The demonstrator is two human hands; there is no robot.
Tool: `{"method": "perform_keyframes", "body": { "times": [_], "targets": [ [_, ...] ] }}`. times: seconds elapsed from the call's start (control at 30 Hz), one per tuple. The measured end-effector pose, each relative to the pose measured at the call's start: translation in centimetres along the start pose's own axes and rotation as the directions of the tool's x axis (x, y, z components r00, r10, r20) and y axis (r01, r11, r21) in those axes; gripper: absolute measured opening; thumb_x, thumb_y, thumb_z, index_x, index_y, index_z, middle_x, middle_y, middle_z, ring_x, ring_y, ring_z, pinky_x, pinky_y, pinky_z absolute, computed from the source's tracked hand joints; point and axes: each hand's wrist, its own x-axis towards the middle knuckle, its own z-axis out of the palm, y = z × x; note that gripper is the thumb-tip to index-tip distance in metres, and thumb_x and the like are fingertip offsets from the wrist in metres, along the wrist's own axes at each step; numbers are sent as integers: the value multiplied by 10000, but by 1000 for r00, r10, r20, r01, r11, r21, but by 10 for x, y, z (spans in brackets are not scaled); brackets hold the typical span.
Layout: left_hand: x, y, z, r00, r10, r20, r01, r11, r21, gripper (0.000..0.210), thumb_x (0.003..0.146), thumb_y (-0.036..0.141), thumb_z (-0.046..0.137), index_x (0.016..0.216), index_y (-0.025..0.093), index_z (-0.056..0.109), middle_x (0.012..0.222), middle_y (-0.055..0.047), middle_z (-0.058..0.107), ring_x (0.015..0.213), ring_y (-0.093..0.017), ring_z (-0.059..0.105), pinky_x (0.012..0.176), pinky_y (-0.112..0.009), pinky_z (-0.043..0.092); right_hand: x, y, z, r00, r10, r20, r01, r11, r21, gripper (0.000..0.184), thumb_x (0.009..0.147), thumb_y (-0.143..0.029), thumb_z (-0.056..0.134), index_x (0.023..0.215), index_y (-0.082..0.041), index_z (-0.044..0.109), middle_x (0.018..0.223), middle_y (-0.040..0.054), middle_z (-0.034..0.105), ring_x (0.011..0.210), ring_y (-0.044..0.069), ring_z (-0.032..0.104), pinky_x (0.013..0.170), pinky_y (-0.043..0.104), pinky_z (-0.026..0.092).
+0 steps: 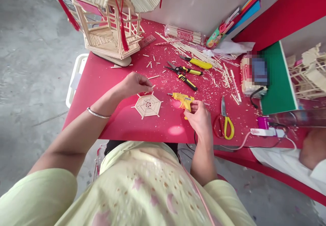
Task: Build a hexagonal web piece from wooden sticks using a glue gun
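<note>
My left hand [134, 85] is closed in a pinch above the far edge of a hexagonal wooden stick panel [144, 111]. A short wooden stick [153, 87] shows at its fingertips. The panel lies flat on the red table and looks like a web of concentric sticks, with spoke ends poking past the rim. To the right, my right hand [201, 117] is wrapped round the handle of a yellow hot glue gun [182, 98]. Its nozzle points left towards the panel, apart from it. Part of the glue gun's handle is hidden by my fingers.
A stick-built pavilion [109, 42] with red tassels stands at the back left. Behind the glue gun lie cutting pliers [182, 73] and a yellow utility knife [200, 63]. Scissors [224, 120] rest at the right, near a power strip [265, 132]. Loose sticks [203, 54] and shavings are scattered about.
</note>
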Motion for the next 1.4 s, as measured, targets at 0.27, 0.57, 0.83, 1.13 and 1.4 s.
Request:
{"method": "perform_keyframes", "body": {
  "times": [0.27, 0.57, 0.83, 1.13, 1.4],
  "targets": [
    [9, -7, -7, 999, -42, 31, 42, 999, 20, 70, 601, 126, 829, 654, 160, 798, 566, -27, 688, 511, -128, 608, 499, -211, 446, -2, -8, 3, 997, -64, 42, 68, 991, -114, 294, 847, -365, 563, 1082, -223, 669, 948, 92, 758, 872, 284, 701, 770, 376, 532],
    [9, -11, -15, 996, -82, 38, 82, 997, -8, 118, 583, 60, 799, 607, 175, 790, 548, -13, 683, 526, -144, 628, 515, -220, 444, 6, -65, 5, 962, -262, 70, 263, 965, -2, 276, 897, -355, 501, 1111, -245, 637, 961, 90, 754, 868, 272, 703, 783, 377, 531],
    [8, -16, -16, 997, -3, 73, -9, 988, 156, 106, 606, 117, 772, 575, 218, 778, 531, 14, 679, 515, -122, 575, 491, -216, 366, 18, -63, 7, 970, -217, 106, 202, 970, 137, 212, 891, -409, 532, 955, -250, 657, 751, 31, 709, 683, 221, 657, 656, 333, 508],
    [7, -18, -10, 999, -15, 52, -3, 946, 325, 119, 625, 112, 788, 598, 228, 783, 577, 4, 706, 539, -135, 579, 526, -246, 350, 23, -70, 1, 972, -227, 59, 217, 965, 146, 417, 976, -613, 520, 900, -235, 679, 710, 37, 720, 637, 198, 671, 626, 300, 476],
    [3, -19, -8, 1000, 6, -15, 0, 942, 336, 191, 591, 77, 817, 557, 259, 768, 553, 26, 691, 520, -127, 551, 497, -248, 299, 20, -72, -2, 952, -292, 94, 275, 948, 161, 408, 1009, -585, 508, 1095, -234, 698, 861, 57, 775, 757, 216, 728, 689, 310, 511]
  ]
}}
